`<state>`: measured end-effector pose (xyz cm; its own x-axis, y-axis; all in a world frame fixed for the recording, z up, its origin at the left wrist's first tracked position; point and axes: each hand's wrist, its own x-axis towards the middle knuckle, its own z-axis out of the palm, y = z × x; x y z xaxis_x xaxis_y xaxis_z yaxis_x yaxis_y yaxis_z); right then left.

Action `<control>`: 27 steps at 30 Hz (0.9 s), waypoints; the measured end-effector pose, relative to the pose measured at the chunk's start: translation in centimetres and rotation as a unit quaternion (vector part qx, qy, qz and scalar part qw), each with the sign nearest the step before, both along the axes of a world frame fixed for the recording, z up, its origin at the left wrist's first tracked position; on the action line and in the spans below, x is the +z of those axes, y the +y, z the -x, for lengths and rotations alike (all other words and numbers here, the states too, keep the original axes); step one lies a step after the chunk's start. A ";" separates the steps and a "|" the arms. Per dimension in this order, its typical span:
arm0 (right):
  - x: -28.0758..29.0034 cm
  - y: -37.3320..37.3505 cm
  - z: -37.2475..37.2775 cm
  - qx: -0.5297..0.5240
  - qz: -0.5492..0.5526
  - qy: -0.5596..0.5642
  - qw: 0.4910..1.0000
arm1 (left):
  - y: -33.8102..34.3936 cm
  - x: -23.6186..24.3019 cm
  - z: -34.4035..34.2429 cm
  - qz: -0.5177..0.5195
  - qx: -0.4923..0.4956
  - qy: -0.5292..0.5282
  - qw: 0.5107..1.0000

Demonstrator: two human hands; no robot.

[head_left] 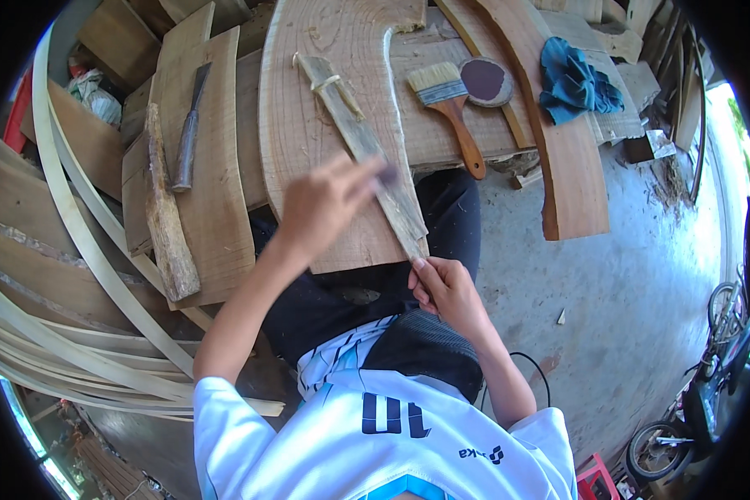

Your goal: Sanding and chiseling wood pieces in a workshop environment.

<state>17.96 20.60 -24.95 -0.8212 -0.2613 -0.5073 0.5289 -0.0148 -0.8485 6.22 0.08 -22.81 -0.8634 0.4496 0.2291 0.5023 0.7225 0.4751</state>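
Note:
A long, narrow, weathered wooden strip [350, 127] lies slantwise across a thick, pale wooden board [300, 150] in front of me. My right hand [448, 293] is closed round the strip's near end, at the board's front edge. Over the strip's middle, my left hand [329, 204] is blurred by motion. A small dark piece [387, 174] shows at its fingertips, against the strip; the blur hides what it is. Near the strip's far end is a loose, curled sliver of wood [326, 82].
Right of the board lie a wide paintbrush [452, 110], a round maroon disc [485, 81], a blue cloth [577, 81] and a curved plank [577, 187]. To the left are a chisel [187, 148], a rough stick [168, 217] and bent wooden strips [125, 383]. A motorbike [708, 400] stands far right.

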 end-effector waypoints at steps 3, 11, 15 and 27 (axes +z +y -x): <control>-0.1 -0.3 0.1 -0.004 0.006 0.013 1.000 | 0.0 -1.4 0.6 -0.007 0.103 0.044 0.994; 0.4 -0.1 0.3 0.011 -0.029 0.011 0.999 | 0.1 0.2 0.0 0.010 0.081 0.008 0.997; 0.5 0.0 0.5 0.001 0.004 -0.025 1.000 | 0.2 0.6 -0.2 0.024 -0.120 0.004 0.992; 0.2 0.1 0.4 0.001 -0.004 -0.009 1.000 | 0.8 0.8 0.2 0.068 0.049 0.007 0.996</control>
<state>17.60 20.73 -24.70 -0.8113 -0.2589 -0.5242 0.5440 -0.0061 -0.8390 6.02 0.83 -21.98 -0.9020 0.3908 0.1836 0.4317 0.8253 0.3641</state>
